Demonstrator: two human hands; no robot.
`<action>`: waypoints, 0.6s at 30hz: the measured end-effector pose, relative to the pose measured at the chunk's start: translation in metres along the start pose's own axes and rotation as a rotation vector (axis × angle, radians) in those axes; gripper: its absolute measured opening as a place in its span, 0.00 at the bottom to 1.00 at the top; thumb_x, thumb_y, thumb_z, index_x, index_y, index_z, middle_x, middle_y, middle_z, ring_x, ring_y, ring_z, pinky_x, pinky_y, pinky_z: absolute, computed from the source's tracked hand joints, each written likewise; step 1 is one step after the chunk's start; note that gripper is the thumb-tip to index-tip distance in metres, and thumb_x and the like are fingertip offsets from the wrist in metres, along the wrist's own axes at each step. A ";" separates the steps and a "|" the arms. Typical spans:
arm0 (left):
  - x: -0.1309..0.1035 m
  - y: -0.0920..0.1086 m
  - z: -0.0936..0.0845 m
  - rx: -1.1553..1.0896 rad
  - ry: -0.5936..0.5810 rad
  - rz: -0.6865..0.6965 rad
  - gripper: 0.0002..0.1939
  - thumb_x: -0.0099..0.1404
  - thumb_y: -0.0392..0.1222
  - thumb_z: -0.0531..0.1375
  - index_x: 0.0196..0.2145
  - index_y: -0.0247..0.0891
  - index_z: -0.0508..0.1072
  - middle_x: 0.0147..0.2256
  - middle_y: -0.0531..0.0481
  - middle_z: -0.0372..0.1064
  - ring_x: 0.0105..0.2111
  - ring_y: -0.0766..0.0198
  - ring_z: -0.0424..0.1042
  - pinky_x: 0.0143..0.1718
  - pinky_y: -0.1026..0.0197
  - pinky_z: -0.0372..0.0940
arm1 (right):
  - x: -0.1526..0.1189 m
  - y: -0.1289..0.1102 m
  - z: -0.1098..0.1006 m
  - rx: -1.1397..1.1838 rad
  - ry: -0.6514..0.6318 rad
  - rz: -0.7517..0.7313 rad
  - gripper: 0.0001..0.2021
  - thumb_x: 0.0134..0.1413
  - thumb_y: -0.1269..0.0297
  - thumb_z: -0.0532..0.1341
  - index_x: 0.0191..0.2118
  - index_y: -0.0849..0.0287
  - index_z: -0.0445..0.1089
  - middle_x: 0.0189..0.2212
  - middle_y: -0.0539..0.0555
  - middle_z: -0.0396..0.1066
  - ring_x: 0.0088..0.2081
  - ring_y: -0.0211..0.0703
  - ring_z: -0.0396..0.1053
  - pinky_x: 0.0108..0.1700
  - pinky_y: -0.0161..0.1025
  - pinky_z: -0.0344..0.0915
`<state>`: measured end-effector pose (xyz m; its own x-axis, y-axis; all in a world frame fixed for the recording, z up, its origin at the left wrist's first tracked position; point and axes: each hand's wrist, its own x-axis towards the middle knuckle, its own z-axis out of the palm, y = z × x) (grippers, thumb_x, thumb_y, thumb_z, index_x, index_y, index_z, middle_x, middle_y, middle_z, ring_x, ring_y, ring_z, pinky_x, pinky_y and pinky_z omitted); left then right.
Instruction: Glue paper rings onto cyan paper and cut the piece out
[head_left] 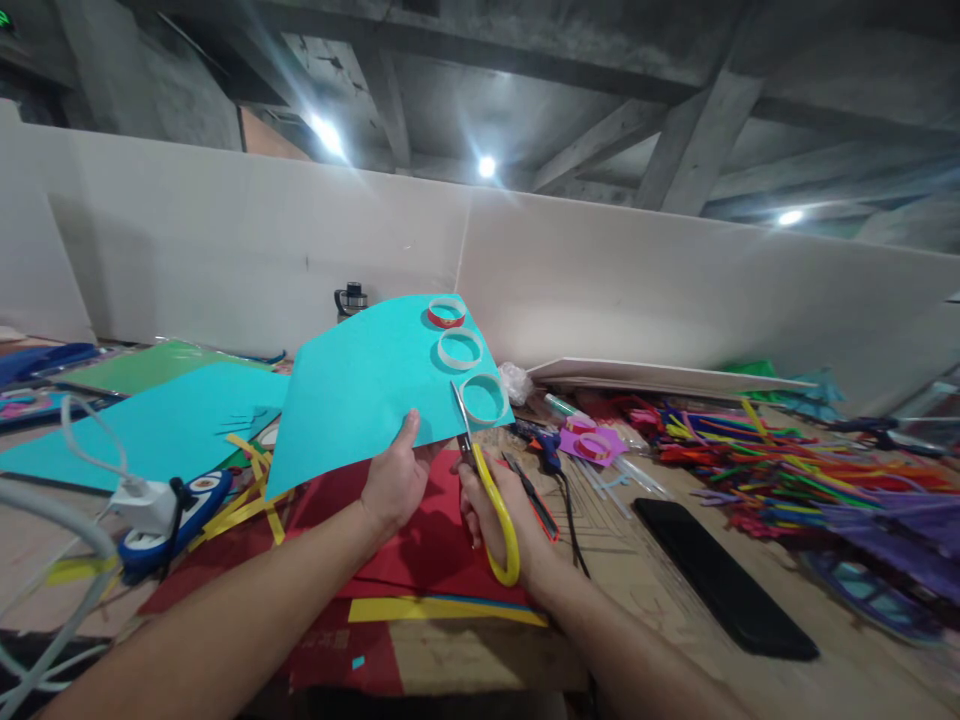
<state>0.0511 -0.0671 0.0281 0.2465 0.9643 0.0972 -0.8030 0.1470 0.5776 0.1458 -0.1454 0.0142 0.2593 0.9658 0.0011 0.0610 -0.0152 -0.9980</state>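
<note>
A sheet of turquoise paper (360, 370) is held up and tilted in front of me. My left hand (397, 482) pinches its near edge, thumb on top. Three rings stand along the sheet's right side: a red and white ring (447, 320) at the far end, a white ring (441, 352) in the middle and another white ring (484, 420) nearest me. In my right hand (499, 510) are yellow-handled scissors (508, 545). Their blades meet the sheet's near edge just left of the nearest ring. Red paper (420, 555) lies beneath both hands.
Yellow strips (259, 480), a blue power strip (202, 500) and more turquoise paper (172, 410) lie left. To the right are a glue gun (549, 448), a cutter knife (536, 495), purple paper (611, 440), a black phone (724, 575) and colourful pipe cleaners (787, 450). A white partition (637, 290) stands behind.
</note>
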 end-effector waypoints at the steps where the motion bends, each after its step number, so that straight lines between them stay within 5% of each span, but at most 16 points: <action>1: -0.001 0.000 0.001 -0.001 -0.015 0.014 0.16 0.66 0.39 0.57 0.52 0.44 0.71 0.51 0.52 0.72 0.56 0.59 0.67 0.58 0.53 0.63 | 0.002 0.002 0.000 -0.005 0.001 0.002 0.18 0.48 0.48 0.61 0.39 0.55 0.63 0.17 0.42 0.61 0.14 0.34 0.57 0.13 0.31 0.55; 18: -0.007 -0.001 0.004 -0.051 0.012 -0.054 0.17 0.67 0.38 0.56 0.53 0.39 0.70 0.50 0.48 0.73 0.52 0.61 0.71 0.57 0.57 0.65 | 0.000 0.004 0.001 0.032 0.038 0.028 0.19 0.59 0.44 0.48 0.36 0.55 0.62 0.15 0.45 0.61 0.14 0.36 0.60 0.14 0.31 0.56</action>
<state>0.0525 -0.0748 0.0296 0.2841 0.9571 0.0574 -0.8153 0.2097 0.5397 0.1450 -0.1449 0.0105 0.2968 0.9546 -0.0248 0.0228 -0.0330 -0.9992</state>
